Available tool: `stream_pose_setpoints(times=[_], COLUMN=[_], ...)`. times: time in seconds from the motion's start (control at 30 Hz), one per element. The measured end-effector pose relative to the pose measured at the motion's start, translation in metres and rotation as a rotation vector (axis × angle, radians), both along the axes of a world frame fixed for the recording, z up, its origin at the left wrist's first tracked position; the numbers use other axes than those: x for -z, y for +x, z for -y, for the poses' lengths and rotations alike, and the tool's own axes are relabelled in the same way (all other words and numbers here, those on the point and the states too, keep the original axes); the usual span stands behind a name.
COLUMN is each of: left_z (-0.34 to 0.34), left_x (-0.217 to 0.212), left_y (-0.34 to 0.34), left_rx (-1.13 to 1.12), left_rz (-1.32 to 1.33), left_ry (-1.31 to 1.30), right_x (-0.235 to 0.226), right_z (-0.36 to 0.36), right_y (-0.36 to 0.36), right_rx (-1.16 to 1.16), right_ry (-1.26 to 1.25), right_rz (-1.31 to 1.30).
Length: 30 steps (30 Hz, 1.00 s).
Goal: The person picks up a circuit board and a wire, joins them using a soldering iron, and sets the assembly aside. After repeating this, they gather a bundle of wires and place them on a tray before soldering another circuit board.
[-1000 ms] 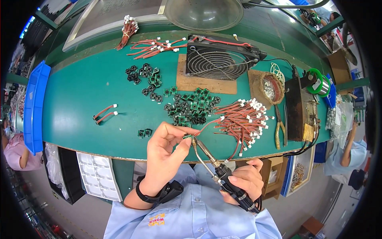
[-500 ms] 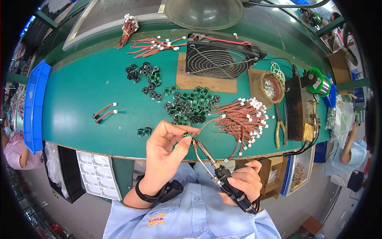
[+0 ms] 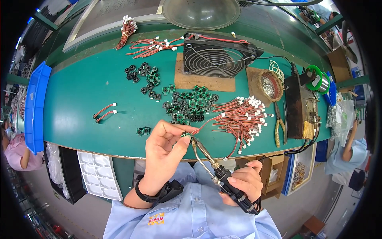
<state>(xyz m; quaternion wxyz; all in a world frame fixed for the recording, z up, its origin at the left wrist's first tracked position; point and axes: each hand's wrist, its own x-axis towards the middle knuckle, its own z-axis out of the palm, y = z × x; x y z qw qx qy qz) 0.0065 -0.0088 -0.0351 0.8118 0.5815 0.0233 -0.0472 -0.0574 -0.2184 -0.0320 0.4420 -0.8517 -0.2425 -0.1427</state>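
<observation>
Between the thumb and fingers of my left hand (image 3: 164,149) is a small green circuit board (image 3: 186,135), held near the front edge of the bench. A red and brown wire lead (image 3: 207,123) with a white plug runs from the board toward the pile of leads. My right hand (image 3: 247,182) is closed round the black handle of a soldering iron (image 3: 223,175) with a thin metal feed tube beside its shaft. The iron's tip meets the board's edge by the wire ends; the exact contact is too small to tell. Beyond my hands lies a heap of small boards (image 3: 195,104).
Many wire leads (image 3: 242,119) lie right of the boards. A black fan (image 3: 217,59) stands behind. At right are pliers (image 3: 280,131), a tip-cleaning pot (image 3: 269,87), a solder spool (image 3: 316,79) and a dark metal box (image 3: 294,109). Two wired boards (image 3: 105,113) lie left, near a blue bin (image 3: 35,107).
The view has shifted very slightly. Both hands, the circuit board and the soldering iron keep nearly the same positions.
</observation>
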Motion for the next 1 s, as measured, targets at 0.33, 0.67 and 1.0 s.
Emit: stream_pose_setpoints(times=[0.33, 0.67, 1.0], left_z=[0.0004, 0.0061, 0.0008], left_x=[0.0006, -0.0014, -0.0021], left_y=[-0.0010, -0.0009, -0.0023], left_rx=[0.029, -0.025, -0.004], left_rz=[-0.024, -0.019, 0.043], left_ry=[-0.035, -0.014, 0.013], right_x=[0.0030, -0.0013, 0.0000], right_z=[-0.0001, 0.0016, 0.0047], right_y=[-0.0012, -0.0022, -0.0007], right_rx=[0.015, 0.011, -0.005], right_ry=[0.036, 0.014, -0.038], right_rz=[0.022, 0.007, 0.131])
